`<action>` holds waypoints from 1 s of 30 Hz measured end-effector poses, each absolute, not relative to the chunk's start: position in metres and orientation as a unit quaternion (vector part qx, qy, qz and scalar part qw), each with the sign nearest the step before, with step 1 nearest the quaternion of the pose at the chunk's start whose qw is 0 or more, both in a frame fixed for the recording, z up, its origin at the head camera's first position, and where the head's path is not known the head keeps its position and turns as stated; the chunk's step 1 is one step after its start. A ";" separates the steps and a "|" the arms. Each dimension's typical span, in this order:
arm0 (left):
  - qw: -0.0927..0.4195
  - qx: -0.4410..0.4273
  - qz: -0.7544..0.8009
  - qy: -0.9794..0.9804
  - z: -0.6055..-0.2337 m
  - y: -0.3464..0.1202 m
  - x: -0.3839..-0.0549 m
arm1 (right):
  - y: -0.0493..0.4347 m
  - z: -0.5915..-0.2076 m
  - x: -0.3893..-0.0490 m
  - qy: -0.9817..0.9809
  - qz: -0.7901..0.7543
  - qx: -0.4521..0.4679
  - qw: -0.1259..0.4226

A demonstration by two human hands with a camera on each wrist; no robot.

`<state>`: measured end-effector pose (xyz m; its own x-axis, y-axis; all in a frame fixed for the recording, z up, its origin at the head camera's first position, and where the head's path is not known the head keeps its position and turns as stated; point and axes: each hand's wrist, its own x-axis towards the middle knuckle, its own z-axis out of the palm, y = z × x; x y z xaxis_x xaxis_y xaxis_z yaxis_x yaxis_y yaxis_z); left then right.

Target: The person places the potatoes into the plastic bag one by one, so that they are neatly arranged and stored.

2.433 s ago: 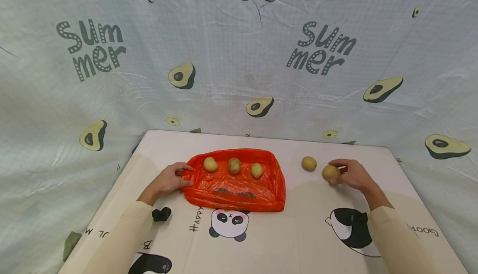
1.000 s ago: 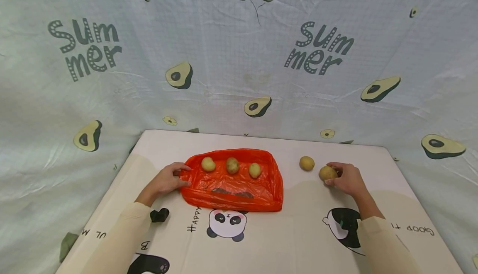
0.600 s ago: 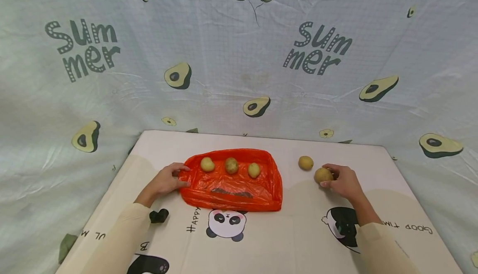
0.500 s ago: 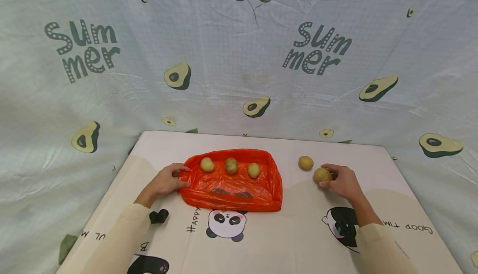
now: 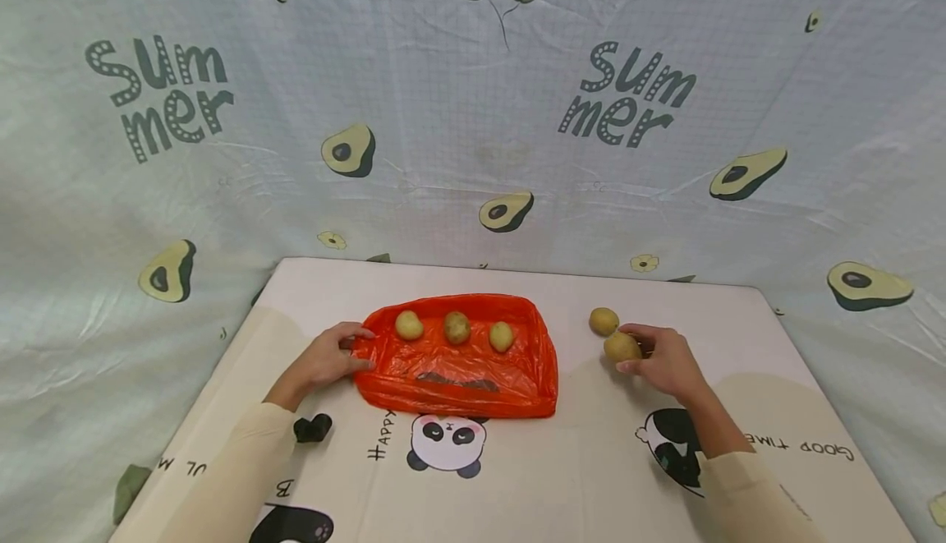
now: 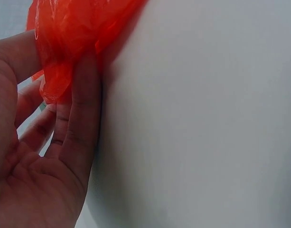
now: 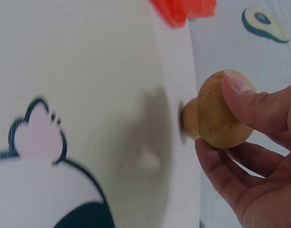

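Note:
My left hand [image 5: 325, 360] pinches the left edge of a red plastic bag [image 5: 451, 400] between thumb and fingers. In the left wrist view the thin plastic [image 6: 64, 42] bunches between them. Spread wide on the table, the bag has three potatoes in a row inside: the left one [image 5: 409, 325], the middle one [image 5: 456, 328] and the right one [image 5: 501, 336]. My right hand [image 5: 671, 364] grips another potato [image 5: 622, 348] by thumb and fingertips. Its shadow falls on the table apart from it in the right wrist view. Just behind it, one more potato [image 5: 603, 321] lies on the table.
A white table cover [image 5: 532, 485] with printed pandas and lettering lies under everything. A small black heart shape [image 5: 313, 428] sits near the left forearm. Behind the table hangs a pale curtain [image 5: 443, 75] with avocado prints.
My right hand has moved left with the potato, from beside the loose potato to close in front of it and nearer the bag. The left hand keeps its hold on the bag's edge.

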<state>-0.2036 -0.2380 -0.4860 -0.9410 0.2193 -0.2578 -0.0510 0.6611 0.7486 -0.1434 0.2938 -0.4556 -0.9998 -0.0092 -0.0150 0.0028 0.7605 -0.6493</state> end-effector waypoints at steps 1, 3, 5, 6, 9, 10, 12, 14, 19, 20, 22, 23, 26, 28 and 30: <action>0.165 0.045 0.409 0.896 -0.486 -0.238 -0.204 | 0.291 -0.454 -0.143 0.937 -0.348 -0.004 0.008; 0.167 0.041 0.410 0.896 -0.486 -0.238 -0.204 | 0.286 -0.453 -0.143 0.935 -0.353 -0.005 0.010; 0.168 0.039 0.411 0.895 -0.487 -0.238 -0.204 | 0.282 -0.451 -0.142 0.934 -0.358 -0.006 0.013; 0.168 0.040 0.411 0.895 -0.487 -0.238 -0.204 | 0.279 -0.451 -0.142 0.933 -0.358 -0.007 0.015; 0.169 0.038 0.411 0.895 -0.487 -0.237 -0.204 | 0.273 -0.450 -0.142 0.933 -0.360 -0.010 0.019; 0.168 0.039 0.410 0.896 -0.487 -0.237 -0.204 | 0.271 -0.450 -0.143 0.932 -0.361 -0.011 0.020; 0.168 0.039 0.410 0.895 -0.488 -0.238 -0.204 | 0.266 -0.449 -0.143 0.931 -0.363 -0.012 0.025; 0.169 0.038 0.412 0.895 -0.487 -0.238 -0.203 | 0.261 -0.449 -0.143 0.930 -0.367 -0.012 0.028; 0.169 0.040 0.416 0.893 -0.487 -0.238 -0.203 | 0.249 -0.448 -0.142 0.926 -0.375 -0.012 0.035; 0.168 0.041 0.417 0.892 -0.487 -0.239 -0.204 | 0.246 -0.448 -0.142 0.926 -0.376 -0.012 0.036; 0.166 0.044 0.418 0.892 -0.488 -0.239 -0.204 | 0.242 -0.447 -0.142 0.926 -0.376 -0.013 0.038; 0.165 0.045 0.417 0.892 -0.488 -0.239 -0.204 | 0.239 -0.446 -0.142 0.925 -0.377 -0.014 0.038; 0.162 0.045 0.414 0.895 -0.488 -0.239 -0.205 | 0.233 -0.444 -0.142 0.925 -0.379 -0.015 0.040; 0.162 0.043 0.412 0.895 -0.488 -0.240 -0.205 | 0.229 -0.442 -0.142 0.924 -0.380 -0.016 0.043; 0.163 0.040 0.411 0.896 -0.488 -0.240 -0.205 | 0.226 -0.440 -0.143 0.923 -0.381 -0.020 0.046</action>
